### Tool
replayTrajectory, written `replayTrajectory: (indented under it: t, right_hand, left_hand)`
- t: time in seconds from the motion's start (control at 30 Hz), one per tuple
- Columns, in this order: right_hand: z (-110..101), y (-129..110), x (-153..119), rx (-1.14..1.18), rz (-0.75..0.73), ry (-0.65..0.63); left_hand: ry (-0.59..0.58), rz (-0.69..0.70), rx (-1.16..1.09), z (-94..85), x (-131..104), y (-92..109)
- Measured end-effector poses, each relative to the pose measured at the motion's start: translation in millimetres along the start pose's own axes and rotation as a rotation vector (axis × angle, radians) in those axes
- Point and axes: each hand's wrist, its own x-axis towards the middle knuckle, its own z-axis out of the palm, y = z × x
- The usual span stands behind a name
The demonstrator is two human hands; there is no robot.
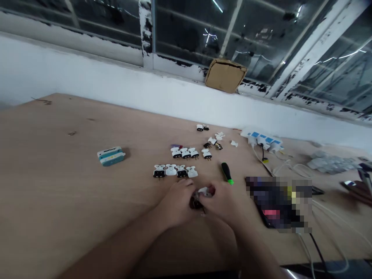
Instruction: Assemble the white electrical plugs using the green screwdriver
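Note:
A black-and-white electrical plug [204, 191] is between my hands, just above or on the tabletop. My left hand [178, 200] is closed at its dark end. From the other side, the fingers of my right hand [222, 201] pinch the white part; much of the plug is hidden. Just beyond the hands lies a row of open plug halves [171, 169], some with black pin blocks set in white shells. Behind that row stand several white plugs [185, 153] with black faces. A black-and-green screwdriver [227, 173] lies beside my right hand.
Loose plug parts [220, 135] lie farther back. A teal-and-white box [111, 155] sits on the left. To the right are a power strip [263, 140], a blurred-out device with a screen [273, 205], cables and a clear plastic bag [331, 162]. Cardboard [226, 75] leans against the window.

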Motion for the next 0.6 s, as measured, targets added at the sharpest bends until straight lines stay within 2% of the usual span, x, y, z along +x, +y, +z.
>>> replayTrajectory:
  t: [0.13, 0.27, 0.6]
  right_hand:
    - [-10, 29, 16, 0.2, 0.015, -0.028]
    - [-16, 38, 29, 0.313, 0.021, -0.118]
    - [-16, 48, 57, 0.231, -0.028, -0.061]
  left_hand:
    - [0.015, -0.01, -0.063, -2.8, -3, -1]
    - [0.017, -0.021, -0.045, -4.7, -3, -1]
    - [-0.011, -0.041, -0.02, -6.2, -3, -2]
